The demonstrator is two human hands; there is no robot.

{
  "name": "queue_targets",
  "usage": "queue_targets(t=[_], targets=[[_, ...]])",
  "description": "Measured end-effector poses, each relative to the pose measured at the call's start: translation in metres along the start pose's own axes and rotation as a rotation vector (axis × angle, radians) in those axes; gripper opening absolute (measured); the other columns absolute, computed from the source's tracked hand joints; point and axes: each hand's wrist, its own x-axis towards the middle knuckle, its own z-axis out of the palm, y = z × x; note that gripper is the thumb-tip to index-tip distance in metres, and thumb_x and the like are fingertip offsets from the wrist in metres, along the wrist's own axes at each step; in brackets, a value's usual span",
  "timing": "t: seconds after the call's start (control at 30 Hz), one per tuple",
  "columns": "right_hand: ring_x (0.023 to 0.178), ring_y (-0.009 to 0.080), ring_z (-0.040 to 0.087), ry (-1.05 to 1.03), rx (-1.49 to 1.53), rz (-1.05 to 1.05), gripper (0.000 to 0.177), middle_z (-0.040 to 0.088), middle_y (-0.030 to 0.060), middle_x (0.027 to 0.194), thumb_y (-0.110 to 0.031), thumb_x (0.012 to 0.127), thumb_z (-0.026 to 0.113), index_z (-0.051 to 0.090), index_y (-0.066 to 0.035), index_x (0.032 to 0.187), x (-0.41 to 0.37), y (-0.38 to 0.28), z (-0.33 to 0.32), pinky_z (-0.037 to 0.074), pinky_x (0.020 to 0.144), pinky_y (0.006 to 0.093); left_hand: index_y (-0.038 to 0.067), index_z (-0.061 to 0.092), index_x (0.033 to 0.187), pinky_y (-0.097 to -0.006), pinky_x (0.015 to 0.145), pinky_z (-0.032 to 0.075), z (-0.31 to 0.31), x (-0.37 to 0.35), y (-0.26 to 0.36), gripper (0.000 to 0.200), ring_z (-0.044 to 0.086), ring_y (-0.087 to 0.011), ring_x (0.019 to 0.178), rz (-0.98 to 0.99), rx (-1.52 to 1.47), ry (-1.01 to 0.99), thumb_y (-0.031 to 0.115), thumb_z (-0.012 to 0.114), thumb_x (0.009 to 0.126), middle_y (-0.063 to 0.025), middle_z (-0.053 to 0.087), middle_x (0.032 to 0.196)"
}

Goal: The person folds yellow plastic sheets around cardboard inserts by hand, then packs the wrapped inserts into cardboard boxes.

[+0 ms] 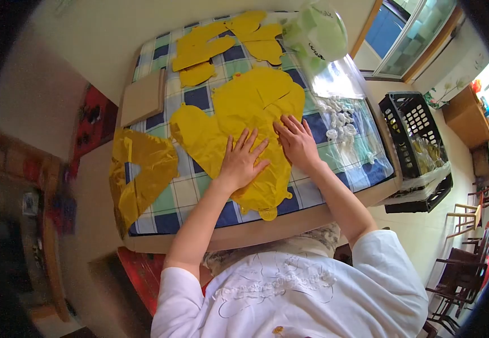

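A large flat yellow foil sheet [239, 107], wrinkled in places, lies on a table with a blue, green and white checked cloth [193, 197]. My left hand [244, 160] rests flat on its lower middle with the fingers spread. To the right, my right hand [297, 141] lies palm down near the sheet's right edge, fingers slightly apart. More yellow foil pieces [202, 50] lie at the far side. A shiny gold foil piece [157, 180] hangs over the table's left corner.
A cardboard piece [143, 98] lies at the left edge. Far right on the table are a green-and-white balloon [326, 34], clear plastic [337, 79] and small white bundles [341, 127]. Black crates [408, 127] stand right of the table, with chairs [461, 265] beyond.
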Motion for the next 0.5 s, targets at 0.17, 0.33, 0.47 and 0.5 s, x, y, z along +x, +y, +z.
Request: queue_targets(t=[0.17, 0.33, 0.47, 0.5], targets=[[0.131, 0.0289, 0.04, 0.013, 0.007, -0.009, 0.037, 0.05, 0.0115, 0.135, -0.017, 0.09, 0.053, 0.055, -0.014, 0.127, -0.001, 0.0016, 0.0015, 0.027, 0.11, 0.05, 0.023, 0.042, 0.14, -0.0586, 0.11, 0.018, 0.0014, -0.0008, -0.0009, 0.057, 0.023, -0.0324, 0.14, 0.001, 0.001, 0.011, 0.048, 0.052, 0.09, -0.0123, 0.029, 0.151], [0.131, 0.0296, 0.04, -0.003, -0.001, -0.003, 0.038, 0.05, 0.0119, 0.135, -0.018, 0.09, 0.053, 0.054, -0.015, 0.128, -0.0011, 0.0003, 0.0, 0.027, 0.11, 0.0499, 0.023, 0.043, 0.14, -0.058, 0.111, 0.017, 0.0031, -0.0017, 0.0007, 0.057, 0.024, -0.0321, 0.14, 0.001, 0.019, 0.022, 0.049, 0.052, 0.09, -0.0123, 0.03, 0.15], [0.132, 0.0306, 0.038, -0.008, 0.015, -0.002, 0.038, 0.048, 0.0127, 0.137, -0.017, 0.09, 0.054, 0.054, -0.015, 0.128, -0.0017, 0.003, 0.0019, 0.026, 0.111, 0.0499, 0.022, 0.043, 0.14, -0.0579, 0.111, 0.016, 0.0025, -0.0012, 0.0011, 0.057, 0.024, -0.0324, 0.14, -0.005, 0.012, 0.006, 0.049, 0.051, 0.09, -0.0126, 0.031, 0.15], [0.133, 0.0313, 0.037, -0.018, 0.019, -0.003, 0.039, 0.047, 0.0132, 0.138, -0.017, 0.089, 0.055, 0.054, -0.015, 0.128, -0.0017, 0.0035, 0.002, 0.025, 0.111, 0.0498, 0.022, 0.043, 0.14, -0.0579, 0.111, 0.016, 0.0023, -0.001, 0.0009, 0.057, 0.025, -0.0326, 0.14, -0.005, 0.009, 0.006, 0.049, 0.051, 0.09, -0.0128, 0.031, 0.15]])
